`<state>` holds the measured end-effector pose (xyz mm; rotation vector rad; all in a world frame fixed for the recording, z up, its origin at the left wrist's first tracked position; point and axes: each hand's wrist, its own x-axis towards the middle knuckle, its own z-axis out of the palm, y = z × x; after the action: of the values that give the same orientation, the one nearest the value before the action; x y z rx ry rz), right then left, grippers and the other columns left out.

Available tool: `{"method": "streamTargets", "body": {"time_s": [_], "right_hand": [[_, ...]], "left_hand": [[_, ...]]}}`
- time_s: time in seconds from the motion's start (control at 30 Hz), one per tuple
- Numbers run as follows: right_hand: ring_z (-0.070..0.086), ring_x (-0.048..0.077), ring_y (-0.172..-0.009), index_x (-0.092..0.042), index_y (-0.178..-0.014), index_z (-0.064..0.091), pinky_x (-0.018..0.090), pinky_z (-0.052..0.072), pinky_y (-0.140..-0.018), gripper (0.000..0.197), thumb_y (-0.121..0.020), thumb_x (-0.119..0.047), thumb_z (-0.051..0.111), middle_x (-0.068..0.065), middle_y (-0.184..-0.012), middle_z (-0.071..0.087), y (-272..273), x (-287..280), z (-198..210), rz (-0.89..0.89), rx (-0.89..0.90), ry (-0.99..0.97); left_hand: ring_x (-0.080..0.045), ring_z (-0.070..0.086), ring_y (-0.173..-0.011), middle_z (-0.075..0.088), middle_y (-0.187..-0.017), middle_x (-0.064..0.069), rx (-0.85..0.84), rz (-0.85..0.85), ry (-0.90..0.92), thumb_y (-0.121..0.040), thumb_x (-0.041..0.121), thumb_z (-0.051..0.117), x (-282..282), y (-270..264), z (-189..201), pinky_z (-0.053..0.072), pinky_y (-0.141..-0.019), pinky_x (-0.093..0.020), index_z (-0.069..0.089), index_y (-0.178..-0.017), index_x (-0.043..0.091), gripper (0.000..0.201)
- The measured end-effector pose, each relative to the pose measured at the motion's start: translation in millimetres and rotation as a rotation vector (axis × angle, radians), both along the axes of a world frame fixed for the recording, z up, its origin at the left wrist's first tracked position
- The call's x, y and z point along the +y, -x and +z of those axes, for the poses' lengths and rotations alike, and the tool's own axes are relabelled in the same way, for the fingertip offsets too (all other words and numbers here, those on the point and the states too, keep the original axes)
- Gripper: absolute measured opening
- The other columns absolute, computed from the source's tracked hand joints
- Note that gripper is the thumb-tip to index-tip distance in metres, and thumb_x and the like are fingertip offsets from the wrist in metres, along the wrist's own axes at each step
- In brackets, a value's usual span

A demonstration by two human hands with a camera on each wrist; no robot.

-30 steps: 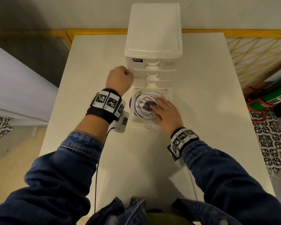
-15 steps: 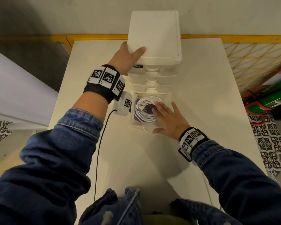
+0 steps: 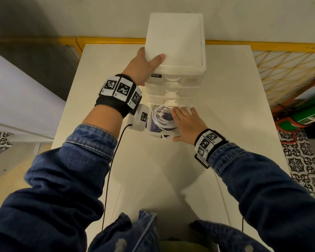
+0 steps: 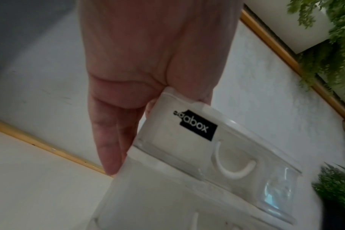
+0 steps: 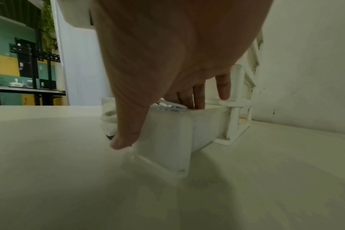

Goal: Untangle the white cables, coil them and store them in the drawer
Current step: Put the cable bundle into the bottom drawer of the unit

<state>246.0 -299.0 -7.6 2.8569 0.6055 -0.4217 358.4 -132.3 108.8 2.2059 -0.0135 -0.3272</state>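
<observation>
A white drawer unit [image 3: 175,39] stands at the back of the table, with its bottom drawer [image 3: 149,129] pulled out. Coiled white cables [image 3: 162,119] lie in that drawer over something purple. My left hand [image 3: 144,68] grips the unit's top front left corner, thumb on the lid. In the left wrist view its fingers [image 4: 108,147] run straight down the side of the unit [image 4: 187,147]. My right hand [image 3: 187,124] lies flat over the drawer's right half. In the right wrist view its fingers rest on the cables [image 5: 167,106], and the thumb [image 5: 126,137] reaches down the drawer [image 5: 167,140] front.
The white table [image 3: 225,106] has bare surface on both sides of the unit and in front of it. A black cord [image 3: 113,160] hangs from my left wrist camera. A yellow rail [image 3: 107,40] runs behind the table. Green and red items [image 3: 307,115] sit on the floor at right.
My left hand rose from beside the unit to grip its top corner. My right hand slid from the coil's middle to the drawer's right front, thumb now over the front edge.
</observation>
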Motion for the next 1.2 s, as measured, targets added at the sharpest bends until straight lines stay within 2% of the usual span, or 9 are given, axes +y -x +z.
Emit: {"method": "streamTargets", "body": {"time_s": [0.2, 0.33, 0.5, 0.63, 0.83, 0.97, 1.07, 1.13, 1.2], "right_hand": [[0.034, 0.028, -0.127, -0.002, -0.137, 0.02, 0.048, 0.027, -0.105, 0.102, -0.07, -0.069, 0.054, 0.012, -0.14, 0.035, -10, 8, 3, 0.032, -0.041, 0.125], [0.038, 0.03, -0.118, -0.001, -0.129, 0.034, 0.046, 0.029, -0.102, 0.087, -0.072, -0.064, 0.051, 0.013, -0.129, 0.042, -5, 5, 1, 0.061, -0.111, 0.122], [0.042, 0.031, -0.109, -0.004, -0.122, 0.04, 0.043, 0.029, -0.098, 0.082, -0.069, -0.064, 0.057, 0.013, -0.118, 0.048, -5, -3, 0, 0.006, -0.148, -0.016], [0.043, 0.032, -0.11, -0.005, -0.122, 0.044, 0.044, 0.03, -0.097, 0.082, -0.07, -0.067, 0.056, 0.015, -0.118, 0.051, -18, -10, 3, -0.08, -0.139, 0.001], [0.051, 0.034, -0.106, -0.006, -0.129, 0.044, 0.046, 0.034, -0.091, 0.065, -0.082, -0.05, 0.056, 0.016, -0.113, 0.06, -8, -14, -9, -0.117, -0.164, -0.174], [0.057, 0.034, -0.089, -0.009, -0.12, 0.056, 0.046, 0.041, -0.081, 0.051, -0.08, -0.041, 0.064, 0.014, -0.101, 0.066, 4, -24, -20, -0.154, -0.295, -0.337], [0.054, 0.033, -0.097, -0.011, -0.112, 0.057, 0.043, 0.039, -0.085, 0.05, -0.073, -0.039, 0.071, 0.014, -0.109, 0.059, 7, -27, -23, -0.35, -0.308, -0.548], [0.053, 0.03, -0.1, -0.01, -0.111, 0.051, 0.041, 0.041, -0.087, 0.063, -0.064, -0.041, 0.078, 0.012, -0.114, 0.051, 6, -25, -22, -0.609, -0.304, -0.726], [0.054, 0.029, -0.105, -0.01, -0.124, 0.039, 0.041, 0.046, -0.09, 0.084, -0.059, -0.041, 0.082, 0.012, -0.125, 0.047, 0, -21, -21, -0.834, -0.247, -0.894]], "left_hand": [[-0.021, 0.059, -0.103, 0.055, -0.123, -0.001, -0.001, -0.023, -0.017, -0.087, 0.059, 0.048, 2, 1, 1, 0.053, -0.062, -0.032, 0.032, -0.138, 0.016, 0.068], [-0.022, 0.059, -0.103, 0.054, -0.125, -0.002, 0.003, -0.033, -0.019, -0.087, 0.06, 0.047, 2, 1, 2, 0.054, -0.063, -0.032, 0.032, -0.138, 0.016, 0.069], [-0.023, 0.059, -0.104, 0.055, -0.125, -0.003, 0.011, -0.029, -0.017, -0.087, 0.06, 0.047, 2, 1, 3, 0.055, -0.064, -0.033, 0.033, -0.137, 0.015, 0.069], [-0.022, 0.058, -0.105, 0.052, -0.127, -0.003, 0.018, -0.034, -0.032, -0.087, 0.06, 0.046, 2, 1, 4, 0.055, -0.064, -0.032, 0.03, -0.14, 0.015, 0.071], [-0.022, 0.059, -0.102, 0.053, -0.12, -0.002, 0.01, -0.006, -0.027, -0.088, 0.058, 0.046, 2, 5, 1, 0.054, -0.062, -0.031, 0.032, -0.137, 0.015, 0.067], [-0.022, 0.059, -0.101, 0.054, -0.117, 0.001, 0.009, 0.01, -0.016, -0.089, 0.058, 0.046, 0, 6, 2, 0.052, -0.06, -0.029, 0.032, -0.137, 0.017, 0.065], [-0.021, 0.059, -0.101, 0.054, -0.116, 0.002, 0.011, 0.012, -0.01, -0.088, 0.058, 0.046, 0, 6, 1, 0.052, -0.06, -0.03, 0.032, -0.137, 0.018, 0.065], [-0.021, 0.058, -0.102, 0.053, -0.118, 0.002, 0.017, 0.009, -0.01, -0.088, 0.059, 0.046, 1, 5, 1, 0.053, -0.062, -0.03, 0.031, -0.138, 0.019, 0.067], [-0.021, 0.057, -0.103, 0.051, -0.12, 0.003, 0.025, 0.008, -0.008, -0.087, 0.06, 0.046, 1, 4, 1, 0.052, -0.061, -0.03, 0.031, -0.139, 0.019, 0.067]]}}
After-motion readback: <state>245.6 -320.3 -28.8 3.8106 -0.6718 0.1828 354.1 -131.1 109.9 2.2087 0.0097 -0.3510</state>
